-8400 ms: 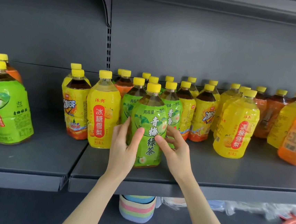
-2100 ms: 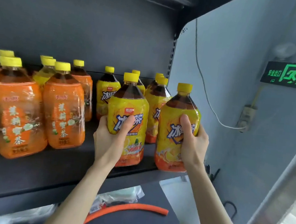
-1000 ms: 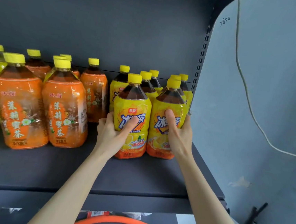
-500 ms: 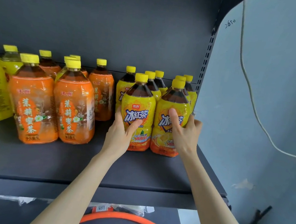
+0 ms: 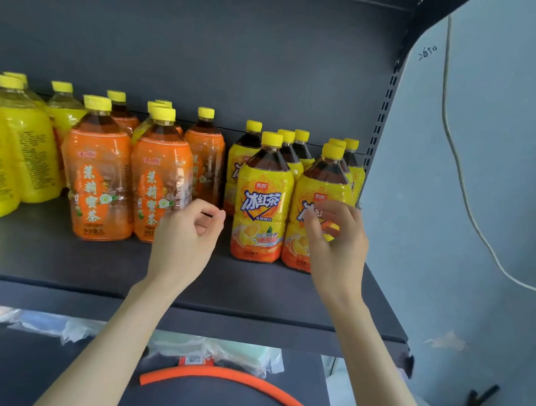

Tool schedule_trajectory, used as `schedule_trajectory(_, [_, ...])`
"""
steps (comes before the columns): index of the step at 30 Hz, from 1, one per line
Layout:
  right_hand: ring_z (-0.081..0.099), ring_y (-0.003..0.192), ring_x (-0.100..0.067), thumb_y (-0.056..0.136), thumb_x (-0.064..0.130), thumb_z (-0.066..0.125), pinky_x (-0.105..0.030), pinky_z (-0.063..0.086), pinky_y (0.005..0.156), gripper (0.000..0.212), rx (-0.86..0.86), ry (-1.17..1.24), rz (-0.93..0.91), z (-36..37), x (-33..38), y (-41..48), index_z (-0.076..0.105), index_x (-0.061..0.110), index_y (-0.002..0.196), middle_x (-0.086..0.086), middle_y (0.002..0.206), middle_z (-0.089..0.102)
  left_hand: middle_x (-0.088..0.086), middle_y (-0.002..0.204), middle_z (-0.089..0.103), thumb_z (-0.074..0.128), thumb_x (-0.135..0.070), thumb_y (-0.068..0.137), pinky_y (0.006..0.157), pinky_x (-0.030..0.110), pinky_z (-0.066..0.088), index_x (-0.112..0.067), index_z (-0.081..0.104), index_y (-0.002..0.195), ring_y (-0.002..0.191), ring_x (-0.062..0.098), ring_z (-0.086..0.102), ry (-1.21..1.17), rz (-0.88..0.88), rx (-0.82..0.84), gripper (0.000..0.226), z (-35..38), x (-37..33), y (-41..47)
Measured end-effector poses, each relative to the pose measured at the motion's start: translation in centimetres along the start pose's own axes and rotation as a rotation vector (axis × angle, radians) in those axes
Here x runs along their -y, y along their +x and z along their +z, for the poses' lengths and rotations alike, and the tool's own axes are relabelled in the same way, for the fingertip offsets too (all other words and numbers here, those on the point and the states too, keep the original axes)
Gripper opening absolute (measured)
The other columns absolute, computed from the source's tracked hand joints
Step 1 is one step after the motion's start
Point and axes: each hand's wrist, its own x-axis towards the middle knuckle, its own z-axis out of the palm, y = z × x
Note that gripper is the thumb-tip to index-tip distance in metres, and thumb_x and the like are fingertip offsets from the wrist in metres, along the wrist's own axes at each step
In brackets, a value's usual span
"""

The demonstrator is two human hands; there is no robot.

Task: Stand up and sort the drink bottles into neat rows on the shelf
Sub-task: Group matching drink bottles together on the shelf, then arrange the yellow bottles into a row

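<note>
Left hand (image 5: 188, 237) loosely curled, right hand (image 5: 335, 242) spread, both empty; align front iced-tea bottles (image 5: 261, 202) gently, labels facing out

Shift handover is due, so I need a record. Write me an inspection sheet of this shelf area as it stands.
Surface: dark grey shelf board, bottles upright on it.
Job's things: iced-tea bottles grouped at the right end; orange-label bottles beside them; yellow bottles farthest left.
Clutter: orange hose and plastic-wrapped packs on the lower shelf.
Grippers: left hand loosely curled, holds nothing; right hand open before the front right iced-tea bottle, contact unclear.
Cables: white cable hangs down the pale blue wall.
Surroundings: slotted shelf upright; handwritten digits on the wall.
</note>
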Motion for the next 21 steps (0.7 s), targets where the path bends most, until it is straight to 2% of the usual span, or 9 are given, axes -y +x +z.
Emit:
schedule_trajectory(3, [0.058, 0.092, -0.012, 0.093, 0.014, 0.062, -0.026, 0.047, 0.078, 0.006, 0.062, 0.035, -0.016, 1.8, 1.4, -0.8, 0.068, 0.012, 0.093, 0.007, 0.096, 0.059, -0.002, 0.078, 0.071, 0.060, -0.024, 0.091, 0.069, 0.028, 0.054, -0.014, 0.069, 0.093, 0.076, 0.010, 0.067, -0.012, -0.005, -0.067, 0.014, -2.3, 1.1, -0.1])
schedule_trajectory(6, [0.059, 0.091, -0.010, 0.093, 0.015, 0.062, -0.028, 0.050, 0.080, 0.007, 0.105, 0.062, -0.024, 4.5, 2.8, -1.4, 0.068, 0.014, 0.091, 0.006, 0.095, 0.061, -0.004, 0.080, 0.068, 0.062, -0.023, 0.090, 0.065, 0.012, 0.045, -0.011, 0.068, 0.093, 0.073, 0.004, 0.062, 0.004, -0.002, -0.154, 0.014, -4.7, 2.9, 0.2])
schedule_trajectory(9, [0.058, 0.087, -0.008, 0.093, 0.014, 0.062, -0.020, 0.046, 0.079, 0.007, 0.128, 0.067, -0.049, 7.8, 4.1, -2.0, 0.067, 0.016, 0.088, 0.013, 0.088, 0.058, -0.007, 0.080, 0.064, 0.063, -0.021, 0.089, 0.061, 0.002, 0.040, -0.012, 0.066, 0.091, 0.071, -0.003, 0.057, 0.024, -0.017, -0.229, 0.010, -7.0, 5.1, 0.8])
schedule_trajectory(11, [0.057, 0.085, -0.005, 0.092, 0.014, 0.062, -0.009, 0.042, 0.075, 0.008, 0.152, 0.071, -0.058, 10.3, 4.8, -2.4, 0.066, 0.019, 0.087, 0.013, 0.088, 0.058, -0.005, 0.085, 0.065, 0.063, -0.022, 0.089, 0.064, 0.005, 0.041, -0.015, 0.064, 0.093, 0.073, -0.002, 0.057, 0.017, -0.030, -0.270, 0.009, -8.3, 7.0, 1.6])
schedule_trajectory(14, [0.058, 0.089, -0.006, 0.092, 0.020, 0.064, -0.004, 0.043, 0.074, 0.003, 0.160, 0.090, -0.009, 14.4, 5.6, -2.8, 0.064, 0.021, 0.095, 0.006, 0.098, 0.059, 0.002, 0.105, 0.060, 0.066, -0.029, 0.086, 0.077, 0.032, 0.052, -0.014, 0.058, 0.108, 0.089, 0.014, 0.058, 0.008, -0.080, -0.302, 0.028, -10.0, 9.9, 3.3])
schedule_trajectory(16, [0.056, 0.101, -0.010, 0.090, 0.030, 0.067, -0.009, 0.045, 0.083, 0.026, 0.159, 0.070, 0.063, 17.0, 5.9, -2.8, 0.059, 0.021, 0.112, 0.006, 0.110, 0.056, 0.004, 0.117, 0.050, 0.069, -0.039, 0.081, 0.085, 0.038, 0.050, -0.012, 0.049, 0.121, 0.104, 0.020, 0.053, 0.002, -0.132, -0.279, 0.051, -10.7, 11.6, 4.5])
schedule_trajectory(19, [0.044, 0.129, -0.017, 0.081, 0.046, 0.073, -0.037, 0.043, 0.105, 0.078, 0.191, 0.113, 0.198, 20.3, 6.0, -2.7, 0.034, 0.019, 0.143, -0.001, 0.140, 0.046, 0.007, 0.132, 0.040, 0.071, -0.054, 0.072, 0.091, 0.030, 0.040, -0.015, 0.036, 0.133, 0.119, 0.015, 0.042, -0.042, -0.157, -0.204, 0.081, -11.2, 13.6, 6.7])
schedule_trajectory(21, [0.044, 0.133, -0.018, 0.070, 0.055, 0.074, -0.043, 0.043, 0.107, 0.101, 0.233, 0.206, 0.269, 21.8, 5.9, -2.9, 0.021, 0.023, 0.149, -0.001, 0.146, 0.042, 0.003, 0.139, 0.038, 0.068, -0.063, 0.064, 0.091, 0.030, 0.040, -0.020, 0.028, 0.140, 0.121, 0.011, 0.040, -0.135, -0.187, -0.088, 0.096, -11.0, 14.4, 7.8])
